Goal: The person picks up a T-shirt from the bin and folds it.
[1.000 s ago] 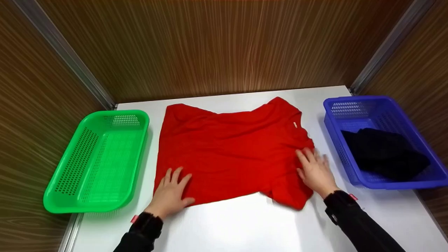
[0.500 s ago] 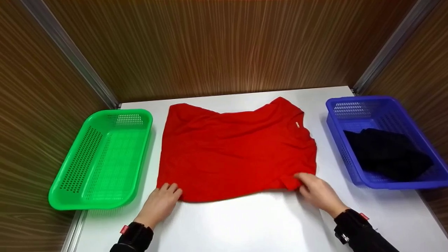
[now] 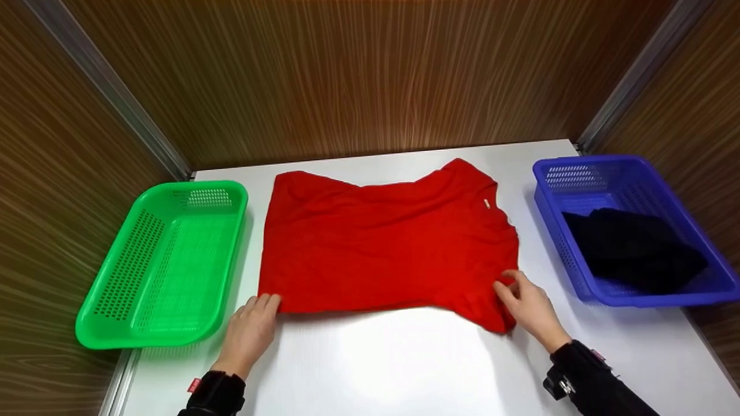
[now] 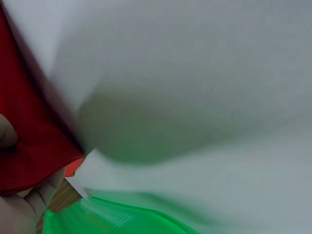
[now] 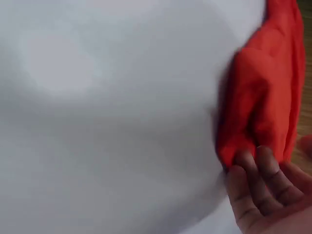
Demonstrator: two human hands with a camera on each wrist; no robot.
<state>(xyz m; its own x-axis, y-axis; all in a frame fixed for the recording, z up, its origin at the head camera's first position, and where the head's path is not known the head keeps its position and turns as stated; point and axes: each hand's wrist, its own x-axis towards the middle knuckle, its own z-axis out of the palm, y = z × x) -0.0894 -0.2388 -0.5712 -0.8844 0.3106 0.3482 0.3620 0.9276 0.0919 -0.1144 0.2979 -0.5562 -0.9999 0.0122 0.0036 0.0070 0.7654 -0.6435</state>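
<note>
A red shirt (image 3: 381, 242) lies spread flat on the white table (image 3: 393, 370), its neck toward the right. My left hand (image 3: 267, 304) is at the shirt's near left corner. In the left wrist view the red shirt (image 4: 29, 146) sits between thumb and fingers (image 4: 34, 204), so the corner is pinched. My right hand (image 3: 510, 292) holds the near right sleeve. The right wrist view shows curled fingers (image 5: 261, 170) against the bunched red shirt (image 5: 265, 97).
An empty green basket (image 3: 191, 188) stands left of the shirt. At the right, a blue basket (image 3: 595, 160) holds a black garment (image 3: 636, 248). Brown wood-grain walls close in the table on three sides. Bare white table lies between me and the shirt.
Both hands slid off the top of the shirt toward me and now grasp its near edge. The near hem lies straighter, and the sleeve sticks out again at the near right.
</note>
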